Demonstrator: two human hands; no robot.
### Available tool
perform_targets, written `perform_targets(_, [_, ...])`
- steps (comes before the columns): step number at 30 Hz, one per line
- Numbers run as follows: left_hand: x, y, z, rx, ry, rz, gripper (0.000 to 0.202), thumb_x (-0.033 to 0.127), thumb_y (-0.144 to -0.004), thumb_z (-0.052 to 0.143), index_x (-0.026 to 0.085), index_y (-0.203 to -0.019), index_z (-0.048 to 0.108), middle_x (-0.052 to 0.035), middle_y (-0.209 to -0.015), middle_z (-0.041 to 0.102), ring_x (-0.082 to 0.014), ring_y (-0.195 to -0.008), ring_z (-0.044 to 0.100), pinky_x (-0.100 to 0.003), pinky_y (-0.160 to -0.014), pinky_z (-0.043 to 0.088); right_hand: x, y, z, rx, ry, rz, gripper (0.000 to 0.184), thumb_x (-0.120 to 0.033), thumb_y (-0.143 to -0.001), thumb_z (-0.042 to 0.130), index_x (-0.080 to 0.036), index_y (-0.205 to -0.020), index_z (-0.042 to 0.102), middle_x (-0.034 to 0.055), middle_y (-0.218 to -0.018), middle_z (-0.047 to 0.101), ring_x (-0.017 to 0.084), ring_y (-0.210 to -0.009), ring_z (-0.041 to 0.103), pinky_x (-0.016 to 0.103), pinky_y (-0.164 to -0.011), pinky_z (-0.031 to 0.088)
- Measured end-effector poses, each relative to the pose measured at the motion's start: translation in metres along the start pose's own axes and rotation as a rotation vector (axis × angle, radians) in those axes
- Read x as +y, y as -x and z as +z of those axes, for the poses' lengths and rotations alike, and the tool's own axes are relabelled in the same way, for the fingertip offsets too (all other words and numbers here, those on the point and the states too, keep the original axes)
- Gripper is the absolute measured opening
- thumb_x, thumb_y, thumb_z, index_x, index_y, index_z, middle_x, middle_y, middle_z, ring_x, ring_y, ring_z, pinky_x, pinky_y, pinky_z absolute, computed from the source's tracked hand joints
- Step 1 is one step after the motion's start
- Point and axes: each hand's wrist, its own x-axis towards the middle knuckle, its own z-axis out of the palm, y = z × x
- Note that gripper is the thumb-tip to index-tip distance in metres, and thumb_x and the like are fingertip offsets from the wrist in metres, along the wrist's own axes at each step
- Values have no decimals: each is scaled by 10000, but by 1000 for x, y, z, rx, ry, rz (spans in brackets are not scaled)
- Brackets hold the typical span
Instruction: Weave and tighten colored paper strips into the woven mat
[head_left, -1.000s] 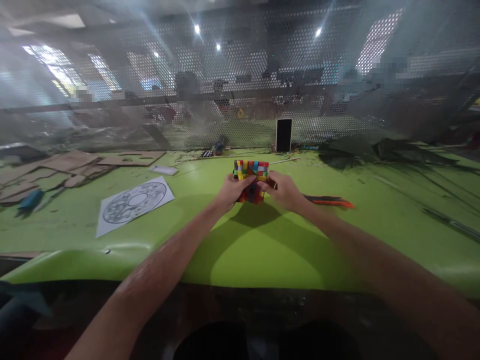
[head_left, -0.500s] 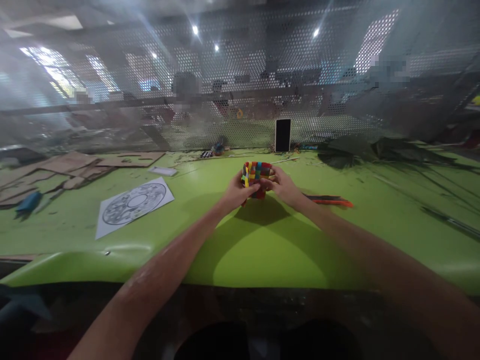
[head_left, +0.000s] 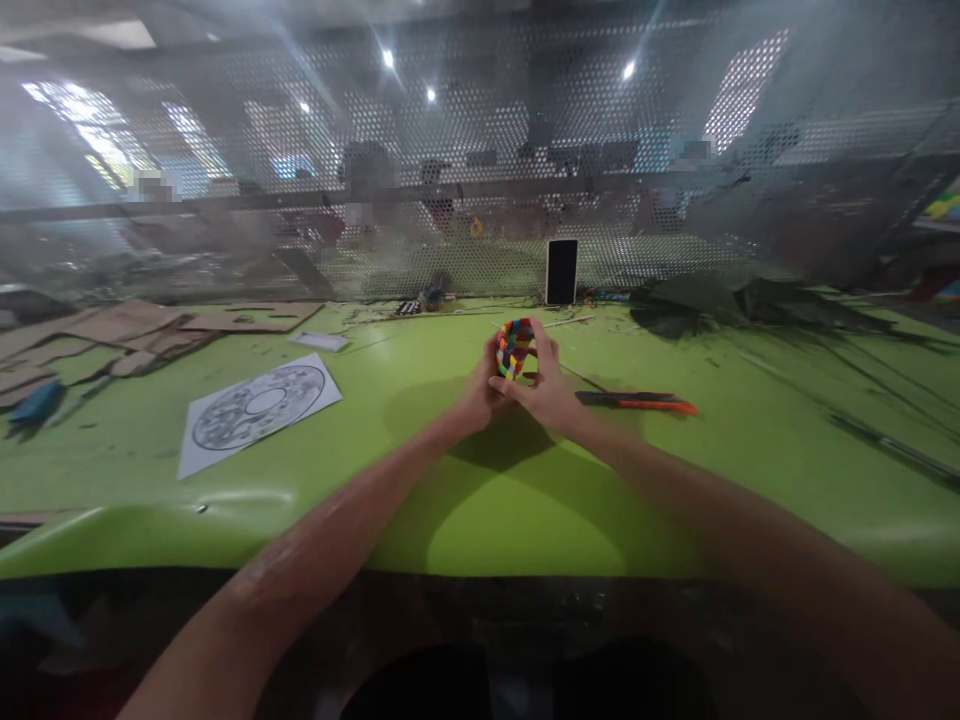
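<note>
A small woven piece of many-coloured strips [head_left: 514,348], curled into a cup shape, is held just above the green table [head_left: 525,500]. My left hand [head_left: 480,392] grips its left and lower side, fingers wrapped round it. My right hand [head_left: 546,385] closes on its right side, fingers curled over the rim and thumb against the front. Most of the lower part of the piece is hidden behind both hands.
An orange and black cutter [head_left: 637,402] lies right of my hands. A printed sheet with a round pattern [head_left: 259,410] lies to the left. Cardboard pieces [head_left: 142,335] sit far left, a phone [head_left: 562,271] leans on the mesh screen, dark leaves [head_left: 720,300] lie right.
The coloured piece went from a wide blocky shape to a tight curled cup. Both hands closed in together and lifted it slightly.
</note>
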Motion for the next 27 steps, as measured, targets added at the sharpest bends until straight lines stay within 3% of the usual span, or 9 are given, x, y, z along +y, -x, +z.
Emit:
perform_targets(3, [2,5,-3,-131,-47,122,1200,243,-597,931,255,-1564,220,-176,-1565,413,-363,-1415,464,-460,-1183,390,1,-6,-9,29,-50,-12,1030,-329,-743,790,-322,-1597,214,150,-1501,355,276,-1277,535,430,-978,571])
perform_targets(5, [5,4,-7,-189,-75,123,1204,261,-642,916,242,-1585,168,-205,-1570,387,-354,-1403,480,-482,-1167,405,3,-14,-19,14,-92,34,1025,-317,-701,823,-313,-1572,283,140,-1445,450,258,-1156,613,429,-936,587])
perform_targets(9, [14,1,-20,-153,-110,18,1094,336,-673,910,242,-1559,276,-203,-1507,452,-353,-1361,515,-485,-1111,459,10,-27,-36,-3,-200,147,743,-357,-627,886,-250,-1304,599,93,-1245,645,243,-1027,670,438,-922,590])
perform_targets(11, [16,0,-24,-138,-106,-42,1024,362,-689,901,248,-1528,324,-185,-1412,536,-331,-1269,589,-482,-1052,505,12,-29,-39,0,-293,160,587,-358,-623,896,-230,-1148,667,70,-1162,695,232,-1018,680,434,-938,585])
perform_targets(15, [12,1,-23,-151,-66,-155,835,352,-632,930,186,-1334,510,-123,-1164,686,-251,-1012,695,-434,-937,568,14,-28,-37,-17,-437,185,484,-343,-591,921,-214,-994,685,42,-1066,723,205,-961,692,426,-928,590])
perform_targets(19, [9,0,-20,-116,-112,-258,605,342,-574,941,122,-1060,655,-115,-1024,743,-215,-848,706,-430,-886,581,14,-27,-36,-43,-433,188,469,-318,-583,925,-213,-975,689,29,-1026,730,198,-937,691,408,-893,595])
perform_targets(22, [10,-1,-20,-73,-163,-207,500,318,-593,914,113,-992,693,-102,-974,761,-200,-794,702,-412,-870,579,14,-28,-36,-62,-416,200,499,-292,-584,917,-209,-1014,678,41,-1026,732,204,-934,695,411,-871,595])
perform_targets(27, [6,-4,-23,-63,-233,-104,468,312,-636,879,129,-1028,701,-98,-991,777,-213,-817,713,-393,-858,582,17,-30,-39,-70,-351,187,508,-248,-610,882,-211,-1066,663,72,-1095,712,233,-988,686,429,-867,592])
